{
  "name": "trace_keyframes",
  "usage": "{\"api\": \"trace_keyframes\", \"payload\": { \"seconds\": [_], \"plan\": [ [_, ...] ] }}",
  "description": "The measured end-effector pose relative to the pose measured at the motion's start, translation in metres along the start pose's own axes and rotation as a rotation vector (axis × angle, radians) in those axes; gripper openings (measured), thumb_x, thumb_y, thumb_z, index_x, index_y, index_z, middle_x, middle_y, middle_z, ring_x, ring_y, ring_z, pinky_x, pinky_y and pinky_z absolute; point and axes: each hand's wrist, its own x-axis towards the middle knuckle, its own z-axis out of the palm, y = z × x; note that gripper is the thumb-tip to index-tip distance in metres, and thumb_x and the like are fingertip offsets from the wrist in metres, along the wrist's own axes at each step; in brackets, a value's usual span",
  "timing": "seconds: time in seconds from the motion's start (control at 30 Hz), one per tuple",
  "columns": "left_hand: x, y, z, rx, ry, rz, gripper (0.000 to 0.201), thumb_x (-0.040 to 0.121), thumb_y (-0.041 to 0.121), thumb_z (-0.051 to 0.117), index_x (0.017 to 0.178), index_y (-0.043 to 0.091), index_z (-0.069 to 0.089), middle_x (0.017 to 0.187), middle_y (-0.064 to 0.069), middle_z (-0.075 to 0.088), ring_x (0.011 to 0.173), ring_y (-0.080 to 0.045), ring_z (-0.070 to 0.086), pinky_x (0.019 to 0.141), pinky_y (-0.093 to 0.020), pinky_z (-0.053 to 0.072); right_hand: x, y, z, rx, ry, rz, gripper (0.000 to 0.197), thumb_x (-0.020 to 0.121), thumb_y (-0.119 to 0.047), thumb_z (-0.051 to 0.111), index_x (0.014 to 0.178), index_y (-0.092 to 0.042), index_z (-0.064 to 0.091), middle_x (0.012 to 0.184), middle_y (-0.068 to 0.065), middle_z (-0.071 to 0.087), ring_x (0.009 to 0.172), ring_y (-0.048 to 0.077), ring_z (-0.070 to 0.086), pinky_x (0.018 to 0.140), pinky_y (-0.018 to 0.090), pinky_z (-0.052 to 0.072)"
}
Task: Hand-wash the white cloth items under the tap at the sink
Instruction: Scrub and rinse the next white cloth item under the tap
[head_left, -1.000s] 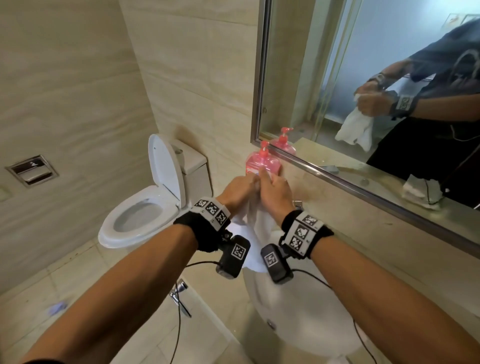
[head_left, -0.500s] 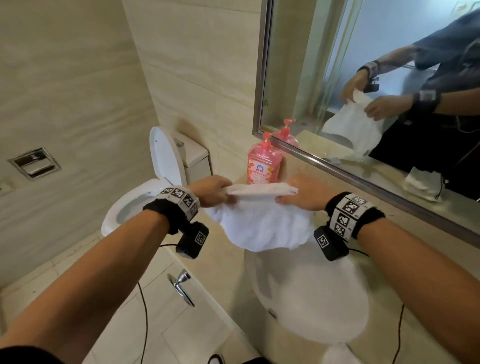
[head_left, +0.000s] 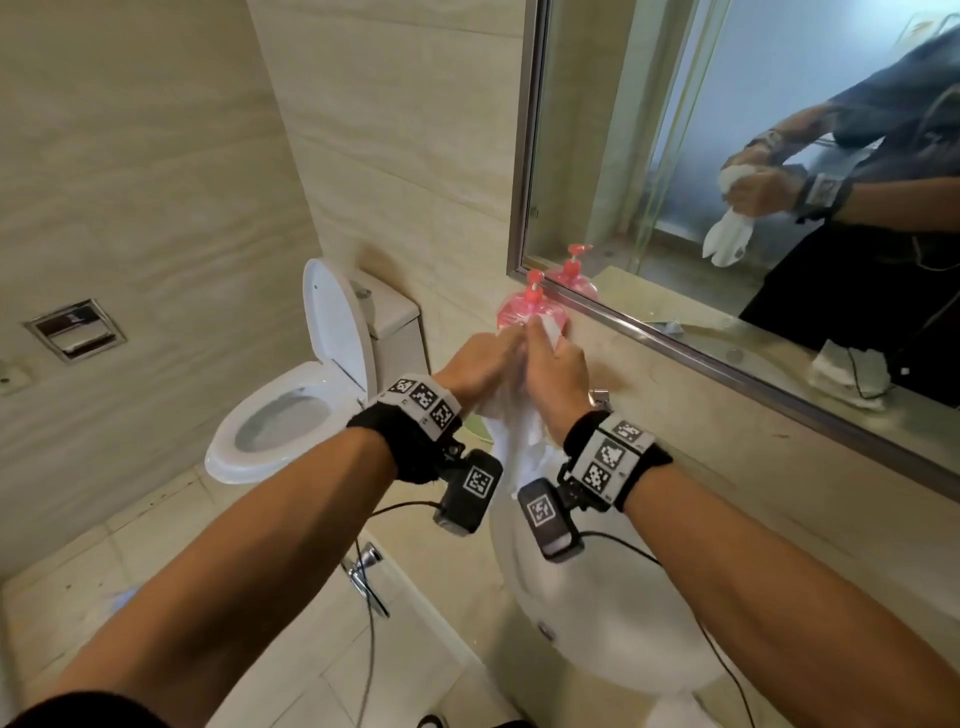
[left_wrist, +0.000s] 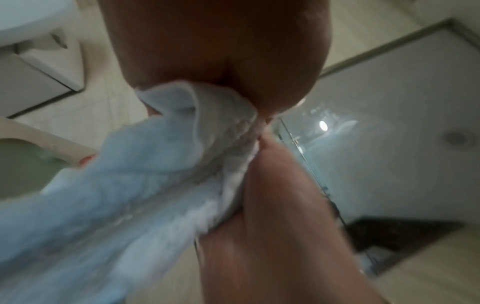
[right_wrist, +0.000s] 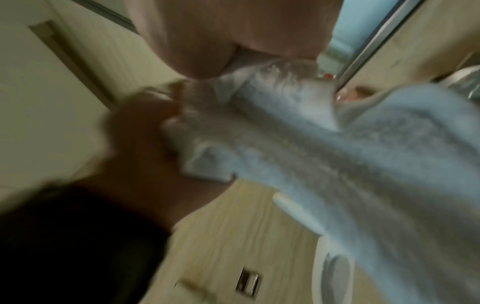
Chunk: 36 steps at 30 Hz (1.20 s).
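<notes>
Bathroom: toilet (head_left: 291, 410), sink (head_left: 613, 618), mirror (head_left: 727, 156)

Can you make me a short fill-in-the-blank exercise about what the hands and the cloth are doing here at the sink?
1. Both hands grip one bunched ____ terry cloth.
2. The left hand and right hand hold it above the white oval ____.
3. Behind the hands stands a ____ pump soap bottle.
4. Left of the sink, the white toilet's lid is ____.

Missing words: white; sink; pink; up
</notes>
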Motion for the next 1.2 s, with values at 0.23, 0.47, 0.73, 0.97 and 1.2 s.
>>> {"api": "trace_keyframes", "payload": {
  "seconds": [0.23, 0.47, 0.73, 0.97, 1.2],
  "plan": [
    [-0.009, -0.006, -0.01, -0.11, -0.185, -0.064, 0.037, 0.095, 0.045, 0.05, 0.094, 0.013, 0.07, 0.098, -0.012, 0.073, 0.09, -0.027, 0.071, 0.08, -0.034, 0.057, 0.017, 0.002, -0.017, -0.152, -0.081, 0.053, 0.055, 0.1, -0.058, 0.046, 0.123, -0.012, 0.064, 0.109, 0.009, 0.068, 0.098, 0.023, 0.065, 0.08, 0.029, 0.047],
    [-0.002, -0.034, -0.054, 0.98, -0.254, 0.025, 0.016, 0.085, 0.027, 0.066, 0.091, 0.017, 0.055, 0.093, -0.005, 0.064, 0.083, -0.025, 0.061, 0.057, -0.024, 0.04, 0.026, 0.006, -0.062, -0.721, -0.582, -0.375, 0.067, 0.08, -0.049, 0.08, 0.133, -0.017, 0.055, 0.118, 0.001, 0.066, 0.106, 0.018, 0.062, 0.088, 0.031, 0.047],
    [-0.004, -0.046, -0.063, 0.29, -0.103, 0.083, 0.04, 0.087, 0.061, 0.056, 0.085, 0.023, 0.067, 0.085, -0.001, 0.071, 0.076, -0.015, 0.064, 0.072, -0.033, 0.053, 0.034, 0.035, -0.089, -0.347, -0.296, 0.018, 0.029, 0.088, -0.043, 0.072, 0.095, -0.014, 0.072, 0.076, 0.0, 0.073, 0.07, 0.019, 0.069, 0.061, 0.029, 0.05],
    [0.016, -0.015, -0.001, -0.239, 0.061, -0.186, 0.067, 0.096, 0.061, 0.036, 0.115, 0.003, 0.064, 0.11, -0.016, 0.07, 0.099, -0.031, 0.068, 0.097, -0.047, 0.053, 0.002, 0.012, -0.007, 0.004, -0.094, -0.09, 0.031, 0.094, -0.047, 0.06, 0.076, -0.022, 0.068, 0.064, -0.008, 0.069, 0.057, 0.003, 0.065, 0.05, 0.018, 0.05],
    [0.013, -0.01, -0.003, -0.188, 0.082, -0.154, 0.057, 0.101, 0.05, 0.036, 0.114, 0.002, 0.065, 0.115, -0.02, 0.068, 0.106, -0.035, 0.065, 0.101, -0.051, 0.048, 0.001, 0.012, 0.004, 0.012, -0.062, -0.095, 0.029, 0.099, -0.042, 0.056, 0.08, -0.021, 0.065, 0.072, -0.006, 0.07, 0.06, -0.003, 0.065, 0.05, 0.012, 0.048]
  ]
}}
